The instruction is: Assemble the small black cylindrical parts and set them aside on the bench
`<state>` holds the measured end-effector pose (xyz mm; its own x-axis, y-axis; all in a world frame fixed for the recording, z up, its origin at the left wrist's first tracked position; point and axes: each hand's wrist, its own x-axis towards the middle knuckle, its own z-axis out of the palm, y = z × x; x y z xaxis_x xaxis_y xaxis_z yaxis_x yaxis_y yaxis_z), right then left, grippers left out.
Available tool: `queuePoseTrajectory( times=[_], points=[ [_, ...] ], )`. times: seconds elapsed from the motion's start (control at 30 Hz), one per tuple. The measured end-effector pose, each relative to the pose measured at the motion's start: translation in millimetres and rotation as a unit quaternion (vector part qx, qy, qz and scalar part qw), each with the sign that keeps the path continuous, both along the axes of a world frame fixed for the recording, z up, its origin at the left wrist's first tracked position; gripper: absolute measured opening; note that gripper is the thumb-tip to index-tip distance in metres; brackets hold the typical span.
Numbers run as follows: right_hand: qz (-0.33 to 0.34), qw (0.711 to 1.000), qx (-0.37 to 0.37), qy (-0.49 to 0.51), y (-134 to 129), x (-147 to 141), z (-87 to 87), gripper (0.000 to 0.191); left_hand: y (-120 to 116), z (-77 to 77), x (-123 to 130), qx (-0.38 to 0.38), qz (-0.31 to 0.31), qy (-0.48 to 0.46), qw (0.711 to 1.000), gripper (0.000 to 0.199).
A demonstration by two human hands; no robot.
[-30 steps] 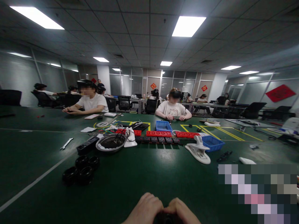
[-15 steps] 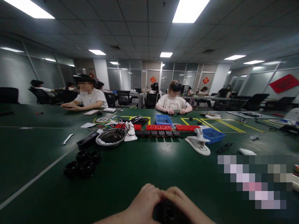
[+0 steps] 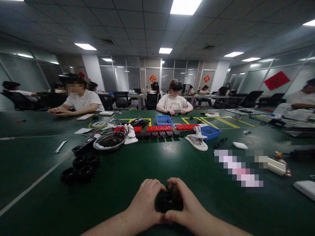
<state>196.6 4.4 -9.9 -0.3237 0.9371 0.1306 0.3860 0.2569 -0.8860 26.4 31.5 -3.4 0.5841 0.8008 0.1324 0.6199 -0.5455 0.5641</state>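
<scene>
Near the front edge of the green table, a dark round object [image 3: 168, 197] with a ring-shaped top sits between my two hands. My left hand [image 3: 147, 201] curves around its left side, fingers and thumb wrapped against it. My right hand [image 3: 184, 203] curls around the right side, its thumb low at the front and its fingertips near the top. The hands form a loop about the object, whose lower part is too dark to make out. Several black rings [image 3: 85, 173] stand in a cluster to the left.
Behind the rings are a black box [image 3: 84, 146], a metal bowl [image 3: 109, 149] and a wrench [image 3: 60, 147]. Red power strips [image 3: 159, 128], blue trays [image 3: 210, 132] and a white clip stand [image 3: 197, 141] lie farther back. People sit across the table.
Both hands have risen in the picture and their fingers have spread apart at the top, showing more of the dark object. The whole view has shifted to the right.
</scene>
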Motion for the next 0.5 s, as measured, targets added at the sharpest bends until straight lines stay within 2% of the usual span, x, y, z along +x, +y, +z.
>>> queuePoseTrajectory(
  times=[0.1, 0.3, 0.4, 0.5],
  points=[
    [-0.05, 0.999, -0.002, 0.012, 3, -2, -2.1, 0.043, 1, -2.3, 1, 0.006, -0.008, 0.008, 1.0, 0.043],
    [-0.05, 0.999, -0.007, -0.018, 3, -2, -3.1, 0.035, 3, -3.8, 2, 0.014, -0.006, 0.003, 1.0, 0.036],
    [-0.021, 0.999, -0.002, -0.025, 3, 1, -1.4, 0.027, 4, -3.9, 1, 0.002, -0.011, 0.004, 1.0, 0.032],
    [0.056, 0.998, 0.017, -0.014, 6, 9, 5.3, 0.026, 8, -5.0, -1, -0.02, -0.031, 0.008, 0.999, 0.034]
  ],
)
